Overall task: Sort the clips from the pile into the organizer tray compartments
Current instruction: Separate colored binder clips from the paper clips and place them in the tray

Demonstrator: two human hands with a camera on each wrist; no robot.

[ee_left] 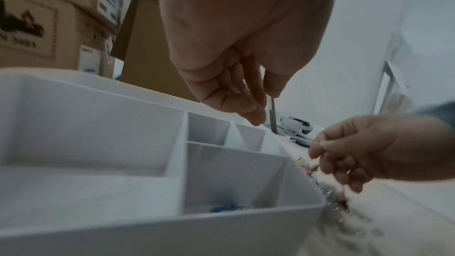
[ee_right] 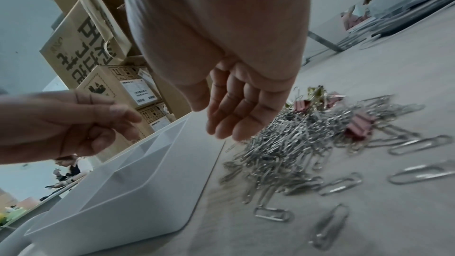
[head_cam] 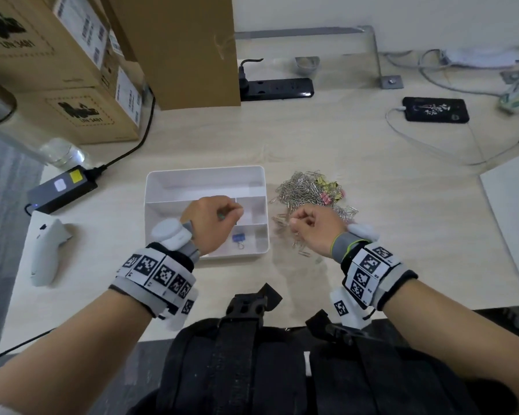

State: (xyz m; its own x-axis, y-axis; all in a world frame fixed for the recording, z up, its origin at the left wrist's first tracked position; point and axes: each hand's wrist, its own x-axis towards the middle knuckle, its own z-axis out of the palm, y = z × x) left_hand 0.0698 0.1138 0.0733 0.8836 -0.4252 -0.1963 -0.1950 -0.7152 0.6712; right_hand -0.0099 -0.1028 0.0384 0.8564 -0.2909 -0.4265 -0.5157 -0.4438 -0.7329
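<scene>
The white organizer tray stands mid-table, and a blue binder clip lies in its near right compartment, a blur in the left wrist view. My left hand hovers over the tray's middle with fingers curled, pinching a small dark-green clip. To the tray's right lies the pile of silver paper clips with pink and yellow binder clips. My right hand hangs over the pile's near left edge. Its fingers are relaxed and hold nothing.
Cardboard boxes and a black power strip line the back. A power adapter, a glass and a white controller lie left of the tray. A phone on a cable sits at the far right, and a white board at the right edge.
</scene>
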